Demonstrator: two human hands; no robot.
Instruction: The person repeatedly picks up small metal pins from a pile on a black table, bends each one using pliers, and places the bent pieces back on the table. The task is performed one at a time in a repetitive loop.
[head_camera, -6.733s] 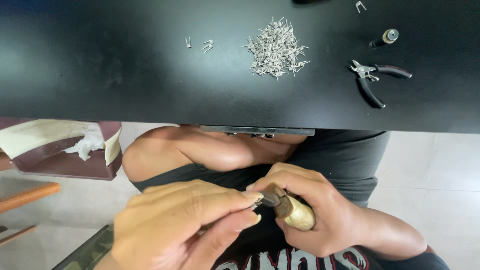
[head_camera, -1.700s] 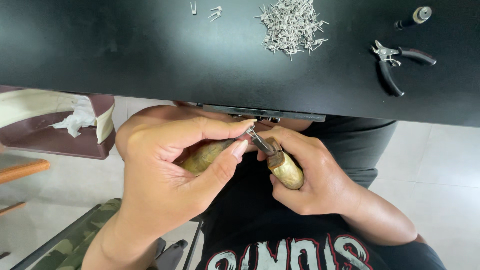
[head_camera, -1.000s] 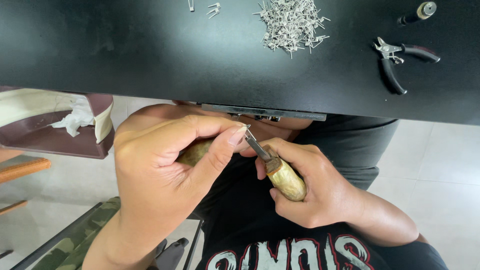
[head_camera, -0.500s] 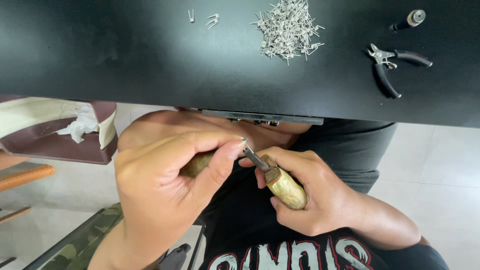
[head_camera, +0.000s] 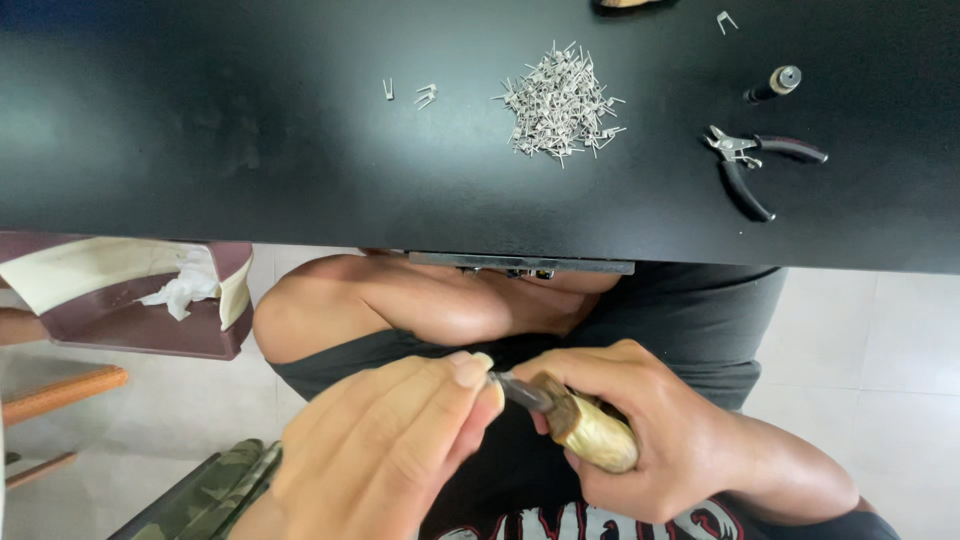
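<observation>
While the person is sitting low at the black table (head_camera: 250, 150), both hands are working together down over the lap, below the table edge. The right hand (head_camera: 650, 430) is closing tightly around a small tool with a fat yellow-brown handle (head_camera: 595, 435), and the tool's dark metal tip is poking out toward the other hand. The left hand (head_camera: 385, 455) is pinching its thumb and first finger together right at that tip, but what they are pinching is too tiny to see. Up on the table, a pile of little silver metal bits (head_camera: 560, 105) is lying near the middle, and a few loose bits (head_camera: 425, 95) are lying off to its side. Small pliers with black handles (head_camera: 755, 165) are resting well apart from the hands, near a short dark tool with a round metal end (head_camera: 775, 83).
</observation>
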